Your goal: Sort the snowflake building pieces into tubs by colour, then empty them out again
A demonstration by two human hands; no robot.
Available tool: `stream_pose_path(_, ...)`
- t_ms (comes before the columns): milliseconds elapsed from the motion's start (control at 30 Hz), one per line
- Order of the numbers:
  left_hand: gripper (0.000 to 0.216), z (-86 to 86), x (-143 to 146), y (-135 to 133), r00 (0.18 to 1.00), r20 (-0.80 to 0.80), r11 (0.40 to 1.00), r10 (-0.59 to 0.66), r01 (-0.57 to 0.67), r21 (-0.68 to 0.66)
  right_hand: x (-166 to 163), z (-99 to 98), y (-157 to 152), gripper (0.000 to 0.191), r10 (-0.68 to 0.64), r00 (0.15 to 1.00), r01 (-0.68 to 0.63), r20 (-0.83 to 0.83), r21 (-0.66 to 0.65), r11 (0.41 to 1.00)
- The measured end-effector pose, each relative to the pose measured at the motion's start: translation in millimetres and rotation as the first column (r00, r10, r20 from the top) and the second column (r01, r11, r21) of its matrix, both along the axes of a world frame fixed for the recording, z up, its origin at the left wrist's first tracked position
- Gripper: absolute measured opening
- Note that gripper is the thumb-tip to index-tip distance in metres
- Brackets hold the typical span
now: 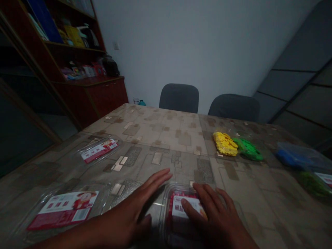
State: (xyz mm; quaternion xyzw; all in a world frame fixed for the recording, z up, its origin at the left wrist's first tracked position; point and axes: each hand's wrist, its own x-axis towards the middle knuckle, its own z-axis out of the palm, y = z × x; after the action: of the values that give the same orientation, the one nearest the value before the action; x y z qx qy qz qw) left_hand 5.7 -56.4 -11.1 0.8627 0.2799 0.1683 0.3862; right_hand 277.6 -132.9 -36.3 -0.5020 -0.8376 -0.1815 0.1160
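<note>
A clear plastic box [174, 197] with a red and white label and red contents lies at the near edge of the table. My right hand [218, 218] rests flat on its lid, fingers spread, open. My left hand [135, 211] lies flat beside the box on its left, fingers stretched forward, thumb against the box's side, open.
Two clear lids or boxes with red labels lie to the left, one near [64, 207] and one further back [100, 149]. A yellow bag [225, 143], a green bag [247, 149] and a blue bag [295, 157] lie at the right. Two chairs [178, 97] stand behind the patterned table [160, 138]. A wooden cabinet [85, 86] is at the left.
</note>
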Motion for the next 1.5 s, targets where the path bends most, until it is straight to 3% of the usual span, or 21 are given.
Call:
stream_pose_path(100,0.077,-1.3,10.6,1.1,1.000,0.020,0.990,-0.008,0.005,0.144,-1.7,0.9,0.1,0.043,-0.006,1.000,0.005,0.017,0.028,1.000)
stream_pose_path(167,0.078,-15.4,28.3,0.4,0.994,0.001,0.958,-0.106,0.102,0.267,-2.4,1.8,0.6,0.045,-0.005,0.999,0.004,0.032,0.041,0.999)
stream_pose_path(300,0.092,-49.7,56.5,-0.7,0.986,-0.122,0.921,-0.115,0.152,0.359,-1.5,3.3,0.3,0.043,-0.010,0.999,0.009,0.034,0.044,0.999)
stream_pose_path(400,0.098,-60.7,58.4,-1.0,0.985,-0.145,0.907,-0.098,0.149,0.394,4.9,2.0,-2.6,0.049,0.001,1.000,-0.001,0.017,0.020,1.000)
stream_pose_path(533,0.100,-49.0,52.2,-4.4,0.983,-0.126,0.913,-0.132,0.170,0.370,17.3,-2.6,-11.2,0.068,-0.002,1.000,0.002,0.021,-0.002,1.000)
stream_pose_path(667,0.119,-32.9,52.1,-11.5,0.982,-0.112,0.931,-0.150,0.178,0.319,19.7,-0.8,-20.1,0.077,-0.008,1.000,0.007,-0.012,-0.048,0.999)
stream_pose_path(800,0.119,-30.7,52.4,-16.5,0.982,-0.131,0.926,-0.136,0.173,0.334,20.1,-0.2,-19.7,0.095,0.064,0.997,-0.066,-0.030,-0.091,0.994)
stream_pose_path(933,0.122,-30.7,49.4,-15.9,0.978,-0.157,0.923,-0.139,0.185,0.338,30.4,-9.7,-12.7,0.081,0.154,0.986,-0.154,-0.060,-0.004,0.988)
stream_pose_path(1000,0.124,-30.1,48.2,-14.2,0.976,-0.172,0.930,-0.135,0.185,0.319,36.2,-9.5,-12.3,0.066,0.170,0.967,-0.173,-0.188,-0.001,0.985)
stream_pose_path(1033,0.126,-29.7,47.8,-13.3,0.975,-0.178,0.934,-0.133,0.184,0.308,38.4,-6.6,-13.9,0.057,0.131,0.946,-0.147,-0.296,-0.032,0.989)
stream_pose_path(1100,0.128,-28.4,47.3,-12.3,0.973,-0.191,0.939,-0.131,0.184,0.291,40.2,3.6,-20.5,0.045,-0.091,0.841,0.005,-0.534,-0.159,0.987)
stream_pose_path(1167,0.130,-26.3,47.1,-12.3,0.972,-0.198,0.941,-0.127,0.181,0.286,38.1,15.1,-30.1,0.040,-0.371,0.652,0.179,-0.661,-0.342,0.923)
stream_pose_path(1233,0.130,-23.3,47.2,-12.9,0.972,-0.196,0.940,-0.127,0.181,0.288,32.5,22.0,-39.8,0.045,-0.553,0.491,0.235,-0.673,-0.509,0.828)
stream_pose_path(1333,0.128,-18.7,47.0,-13.4,0.972,-0.195,0.938,-0.134,0.187,0.291,22.0,20.1,-49.7,0.058,-0.635,0.364,0.156,-0.681,-0.628,0.763)
stream_pose_path(1500,0.124,-18.2,45.0,-12.4,0.981,-0.150,0.945,-0.122,0.161,0.285,15.9,10.0,-48.8,0.061,-0.625,0.243,0.054,-0.741,-0.633,0.772)
